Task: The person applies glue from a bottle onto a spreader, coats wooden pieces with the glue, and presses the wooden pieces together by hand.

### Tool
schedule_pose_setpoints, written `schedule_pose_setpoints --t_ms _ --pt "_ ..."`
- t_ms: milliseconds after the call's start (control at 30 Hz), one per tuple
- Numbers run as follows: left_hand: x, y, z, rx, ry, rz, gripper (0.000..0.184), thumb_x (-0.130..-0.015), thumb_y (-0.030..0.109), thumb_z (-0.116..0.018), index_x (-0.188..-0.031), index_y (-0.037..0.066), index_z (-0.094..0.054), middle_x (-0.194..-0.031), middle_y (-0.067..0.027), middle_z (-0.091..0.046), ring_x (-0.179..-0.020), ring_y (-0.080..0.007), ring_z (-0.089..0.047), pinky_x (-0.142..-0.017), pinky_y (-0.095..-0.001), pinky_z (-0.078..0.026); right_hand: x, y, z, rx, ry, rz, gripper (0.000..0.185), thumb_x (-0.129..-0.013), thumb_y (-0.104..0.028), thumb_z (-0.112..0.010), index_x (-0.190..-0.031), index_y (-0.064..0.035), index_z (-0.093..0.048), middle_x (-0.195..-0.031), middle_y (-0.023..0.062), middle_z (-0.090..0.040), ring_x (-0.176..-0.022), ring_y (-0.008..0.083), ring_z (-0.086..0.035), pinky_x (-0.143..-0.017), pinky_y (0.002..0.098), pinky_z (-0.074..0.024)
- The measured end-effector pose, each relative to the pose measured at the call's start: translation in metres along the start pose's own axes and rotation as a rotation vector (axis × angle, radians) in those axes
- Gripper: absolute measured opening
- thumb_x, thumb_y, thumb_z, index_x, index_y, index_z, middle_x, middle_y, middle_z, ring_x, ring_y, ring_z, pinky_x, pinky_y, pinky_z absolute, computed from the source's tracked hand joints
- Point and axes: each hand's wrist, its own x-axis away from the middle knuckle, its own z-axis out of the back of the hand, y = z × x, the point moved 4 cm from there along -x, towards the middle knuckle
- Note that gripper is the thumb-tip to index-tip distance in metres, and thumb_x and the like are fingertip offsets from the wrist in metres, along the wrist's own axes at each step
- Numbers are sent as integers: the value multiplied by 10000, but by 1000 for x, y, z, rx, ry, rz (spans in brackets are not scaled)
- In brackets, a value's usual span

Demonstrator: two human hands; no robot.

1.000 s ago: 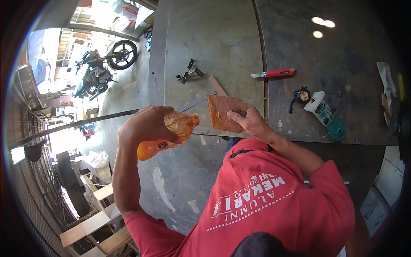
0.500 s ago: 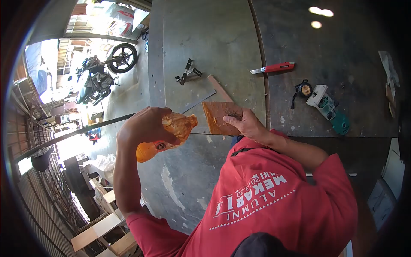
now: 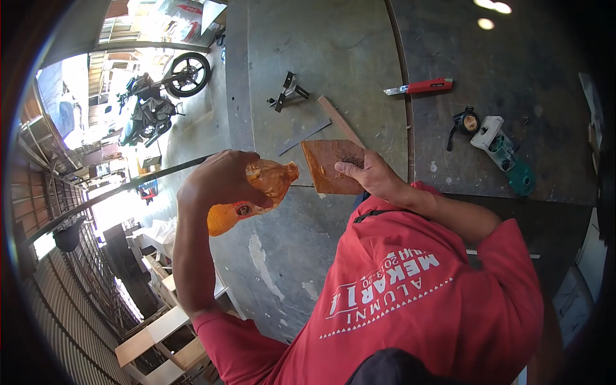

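Note:
My left hand (image 3: 221, 179) is wrapped round an orange plastic bottle (image 3: 228, 218) with a dark round label. The bottle lies tilted, its neck smeared with orange-brown residue and pointing right. In my right hand (image 3: 378, 178) is a flat brown board (image 3: 330, 167), gripped at its right side with the thumb on top. Orange-yellow glue-like material coats the board's left edge. A small gap separates the bottle's tip from that edge. My fingers under the board are hidden.
On the grey worktable (image 3: 314, 45) lie a black metal bracket (image 3: 287, 93), a thin wood strip (image 3: 341, 120), a metal ruler-like strip (image 3: 305, 137), a red cutter knife (image 3: 420, 87), a tape measure (image 3: 465, 122) and a teal-and-white tool (image 3: 504, 154). A motorcycle (image 3: 151, 106) stands beyond, left.
The view has shifted slightly, so the table items appear a little higher and further right. Both hands keep their grips, with bottle tip and board edge still close together.

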Motion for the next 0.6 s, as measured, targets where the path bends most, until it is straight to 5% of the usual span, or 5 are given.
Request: schedule_pose_setpoints --t_ms 600 --pt "-7 11 7 -71 -22 37 824 -569 458 -952 -1260 72 -722 -1140 -160 -759 -1079 -311 -727 -975 -406 -547 -1 -6 1 58 26 -3 380 -1056 -119 -602 -1415 4 -586 -1227 28 -699 -1091 82 -607 -1021 289 -487"
